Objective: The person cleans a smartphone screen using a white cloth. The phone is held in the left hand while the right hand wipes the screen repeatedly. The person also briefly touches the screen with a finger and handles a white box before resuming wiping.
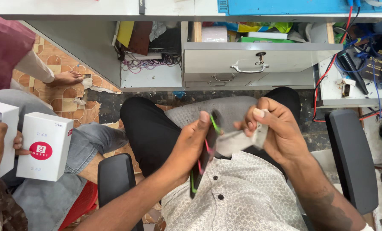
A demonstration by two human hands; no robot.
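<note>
My left hand [190, 143] grips a dark slim phone [204, 157] held on edge over my lap, with green and pink marks along its side. My right hand [275, 128] presses a grey-white cloth [238, 139] against the phone's face, thumb on top of the cloth. Both hands hover above my black trousers and patterned white shirt.
A grey metal drawer [251, 57] stands open ahead under the desk, full of cloths and packets. Black chair armrests sit at left [114, 177] and right [351, 158]. Another person on the left holds two white boxes [45, 145]. Cables and tools [362, 60] lie at the right.
</note>
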